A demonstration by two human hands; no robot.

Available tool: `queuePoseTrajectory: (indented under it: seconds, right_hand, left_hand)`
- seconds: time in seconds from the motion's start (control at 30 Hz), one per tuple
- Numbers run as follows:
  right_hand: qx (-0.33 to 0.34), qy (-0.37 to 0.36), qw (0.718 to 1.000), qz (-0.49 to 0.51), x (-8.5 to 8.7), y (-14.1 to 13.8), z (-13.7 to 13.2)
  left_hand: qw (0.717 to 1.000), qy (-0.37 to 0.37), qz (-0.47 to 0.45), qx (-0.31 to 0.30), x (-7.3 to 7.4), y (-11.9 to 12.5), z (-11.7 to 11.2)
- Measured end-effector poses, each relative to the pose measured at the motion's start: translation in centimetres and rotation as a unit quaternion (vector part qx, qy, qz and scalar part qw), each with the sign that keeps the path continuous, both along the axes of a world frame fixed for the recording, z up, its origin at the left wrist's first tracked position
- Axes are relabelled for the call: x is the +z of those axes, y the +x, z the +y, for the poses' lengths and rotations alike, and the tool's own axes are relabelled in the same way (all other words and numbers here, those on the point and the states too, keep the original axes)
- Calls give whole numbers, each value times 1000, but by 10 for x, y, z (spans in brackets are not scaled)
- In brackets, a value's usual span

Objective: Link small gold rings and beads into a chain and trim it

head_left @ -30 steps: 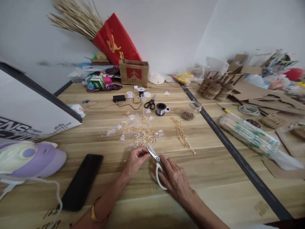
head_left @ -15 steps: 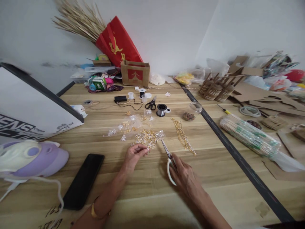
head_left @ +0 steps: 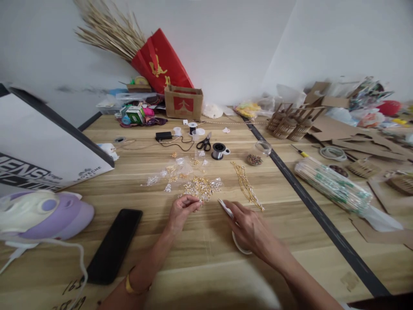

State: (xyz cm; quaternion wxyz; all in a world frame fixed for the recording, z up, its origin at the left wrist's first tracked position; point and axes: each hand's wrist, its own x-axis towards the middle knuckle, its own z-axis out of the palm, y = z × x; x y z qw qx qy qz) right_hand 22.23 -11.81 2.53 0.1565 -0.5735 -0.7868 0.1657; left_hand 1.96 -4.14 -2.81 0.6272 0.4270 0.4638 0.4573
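Note:
My left hand [head_left: 183, 211] is closed in a pinch at the near edge of a pile of gold and silver charms [head_left: 200, 186]. A small shiny piece [head_left: 201, 203] shows at its fingertips, too tiny to name surely. To its right, my right hand [head_left: 247, 221] is wrapped round white-handled scissors [head_left: 241, 246], partly hidden under the palm. Several gold chains [head_left: 244, 183] lie on the table beyond that hand. Small clear bags [head_left: 182, 165] with findings spread behind the pile.
Behind the bags are a wire spool [head_left: 218, 150], black scissors [head_left: 204, 142] and a jar of beads [head_left: 254, 159]. A phone [head_left: 112, 245] and a purple-white device [head_left: 48, 213] lie at left. At right lies a bag of sticks [head_left: 332, 185]; a white box [head_left: 48, 150] stands at far left.
The scissors have turned in my right hand, their blades swinging away from the charm pile and back towards the palm. My left hand stays pinched in nearly the same place.

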Motion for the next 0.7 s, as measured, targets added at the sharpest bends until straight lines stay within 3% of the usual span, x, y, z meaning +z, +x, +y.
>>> queuePoseTrajectory:
  seconds: [0.1, 0.2, 0.27, 0.33, 0.43, 0.57, 0.7]
  right_hand:
    - [18, -76, 962, 263, -18, -23, 28]
    - [30, -212, 864, 455, -42, -45, 50]
    - [25, -248, 827, 504, -53, -52, 60]
    - [1, -238, 831, 503, -57, -51, 65]
    - [-11, -182, 870, 458, -56, -43, 67]
    - [-9, -71, 931, 358, -54, -32, 65]
    - [-5, -7, 953, 302, -55, -29, 66]
  left_hand:
    - [1000, 22, 15, -4, 4, -1, -1]
    - [998, 55, 39, -12, 5, -2, -2]
    - [995, 80, 65, -5, 5, -3, -2]
    - [989, 107, 107, 7, 3, -4, -2]
    - [975, 143, 169, 0, 0, -6, -1]
    - [962, 155, 216, -63, -2, -11, 3]
    - [954, 137, 239, -118, 1, -15, 6]
